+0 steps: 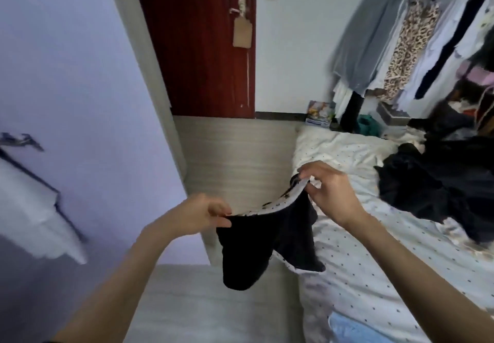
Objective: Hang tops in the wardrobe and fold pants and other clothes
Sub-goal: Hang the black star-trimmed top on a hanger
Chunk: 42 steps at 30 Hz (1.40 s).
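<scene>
- I am looking down past both arms at a bed (374,276) covered in a white sheet with small dark dots, lying to my right.
- A heap of dark clothes (438,182) is sitting on the far part of that bed, well apart from the hands.
- A clothes rack (417,38) is standing beyond the bed, crowded with hanging tops, a leopard-print garment (409,48) among them.
- A dark red door (197,48) is facing me, with a brown tag (242,34) hanging from its handle; any writing on it is too blurred to read.
- A colourful box (319,114) is leaning on the wall by the rack; its print is illegible.
- A lilac wall (80,75) is filling the left side.
- I am holding the black garment (264,241) in the air between floor and bed edge, its white spotted lining showing along the top edge.
- That top edge is running from lower left up to the right, while the rest is hanging straight down.
- My left hand (197,214) is pinching the left corner; my right hand (328,190) is pinching the raised right corner.
</scene>
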{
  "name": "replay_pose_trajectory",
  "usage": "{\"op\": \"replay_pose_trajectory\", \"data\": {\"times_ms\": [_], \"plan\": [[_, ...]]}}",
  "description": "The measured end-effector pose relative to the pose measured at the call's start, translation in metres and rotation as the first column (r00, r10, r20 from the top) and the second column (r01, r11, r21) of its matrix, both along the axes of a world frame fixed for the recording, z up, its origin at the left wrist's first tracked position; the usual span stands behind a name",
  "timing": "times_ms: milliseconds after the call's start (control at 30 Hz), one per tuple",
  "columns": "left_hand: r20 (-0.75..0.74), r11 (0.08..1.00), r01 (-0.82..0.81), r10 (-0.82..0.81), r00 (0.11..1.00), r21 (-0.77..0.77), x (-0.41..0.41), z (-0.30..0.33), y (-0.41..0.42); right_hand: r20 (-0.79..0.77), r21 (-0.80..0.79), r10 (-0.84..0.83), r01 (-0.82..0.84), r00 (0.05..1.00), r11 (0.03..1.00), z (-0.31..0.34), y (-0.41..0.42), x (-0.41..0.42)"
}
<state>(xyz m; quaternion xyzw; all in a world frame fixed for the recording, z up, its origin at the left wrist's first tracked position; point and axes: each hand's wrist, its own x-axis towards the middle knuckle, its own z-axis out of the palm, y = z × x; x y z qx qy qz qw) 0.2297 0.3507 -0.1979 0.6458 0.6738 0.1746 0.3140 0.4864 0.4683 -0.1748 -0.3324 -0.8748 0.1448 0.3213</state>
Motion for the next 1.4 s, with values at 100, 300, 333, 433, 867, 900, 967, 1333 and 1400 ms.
{"op": "replay_pose_trajectory", "data": {"times_ms": [100, 300, 333, 433, 867, 900, 967, 1333, 1400], "plan": [[0.048, 0.973, -0.203, 0.199, 0.979, 0.111, -0.042, 0.005, -0.027, -0.08, -0.056, 0.227, -0.232, 0.971, 0.971, 0.002, -0.014, -0.065], [0.086, 0.848, -0.457, 0.452, 0.888, 0.269, -0.08, 0.005, -0.075, -0.233, -0.26, 0.516, -0.564, 0.824, 0.783, 0.017, -0.05, -0.171], [0.098, 0.845, -0.45, 0.441, 0.892, 0.29, -0.078, 0.006, -0.078, -0.257, -0.274, 0.545, -0.601, 0.798, 0.75, 0.019, -0.054, -0.181], [0.101, 0.788, -0.483, 0.483, 0.87, 0.381, -0.082, 0.011, -0.083, -0.292, -0.283, 0.636, -0.7, 0.714, 0.656, 0.029, -0.057, -0.216], [0.12, 0.486, -0.807, 0.827, 0.549, 0.336, -0.117, 0.069, -0.148, 0.168, -0.035, 0.865, -0.874, 0.473, 0.485, 0.008, -0.053, -0.306], [0.129, 0.464, -0.82, 0.84, 0.527, 0.334, -0.116, 0.072, -0.155, 0.17, -0.034, 0.875, -0.884, 0.454, 0.466, 0.008, -0.061, -0.315], [0.156, 0.408, -0.845, 0.863, 0.48, 0.345, -0.116, 0.074, -0.167, 0.132, -0.01, 0.874, -0.881, 0.468, 0.474, 0.01, -0.079, -0.328], [-0.108, 0.261, -0.906, 0.965, 0.239, 0.332, -0.14, 0.081, -0.248, 0.183, 0.27, 0.77, -0.784, 0.611, 0.558, 0.014, -0.121, -0.388], [-0.197, 0.219, -0.916, 0.967, 0.158, 0.336, -0.144, 0.079, -0.26, 0.288, 0.222, 0.738, -0.793, 0.61, 0.568, 0.014, -0.119, -0.398]]}}
